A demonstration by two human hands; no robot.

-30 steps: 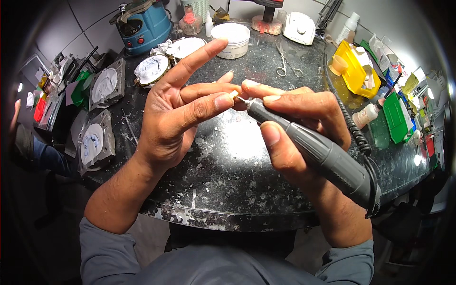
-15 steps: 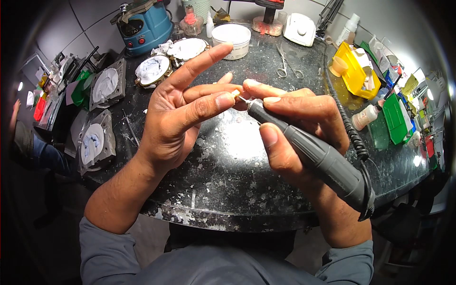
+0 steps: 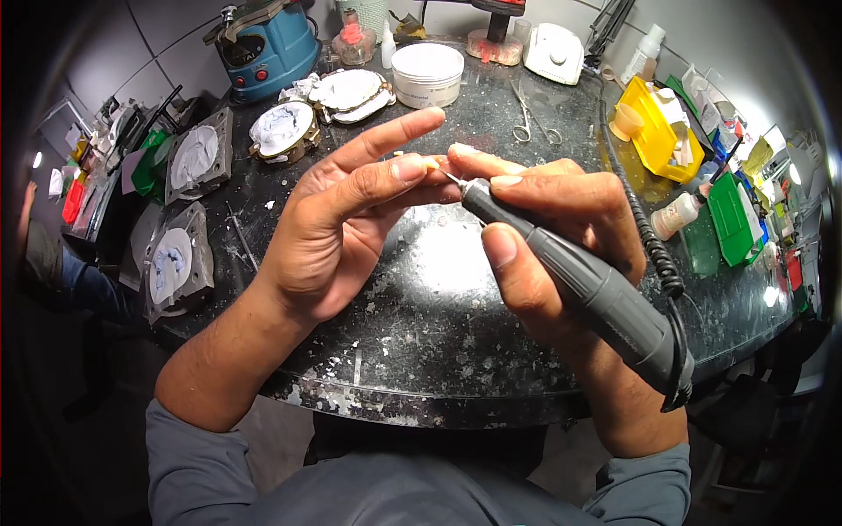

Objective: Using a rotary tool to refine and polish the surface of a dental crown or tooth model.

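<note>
My left hand (image 3: 324, 210) pinches a tiny tooth-coloured piece (image 3: 430, 163) between the thumb and a finger. One finger of that hand stretches out above the pinch. A dark grey rotary handpiece (image 3: 579, 273) lies in my right hand (image 3: 561, 210), gripped like a pen. Its thin metal bur (image 3: 451, 177) points at the piece from the right; whether they touch is too small to tell. My right fingertips come close to the left fingers there. From the handpiece's rear end a black coiled cord (image 3: 645, 223) runs up along the right.
Metal flasks with white plaster (image 3: 180, 254) stand at the left, with more plaster moulds (image 3: 285, 130) behind. A white tub (image 3: 427, 74), scissors (image 3: 524, 114), a respirator mask (image 3: 554, 54) and a blue machine (image 3: 267, 53) line the back. Yellow (image 3: 653, 131) and green trays (image 3: 732, 219) hold supplies rightward.
My left hand has turned, its thumb rising and its outstretched finger lowering, so the small piece sits at another angle. The handpiece has shifted only slightly.
</note>
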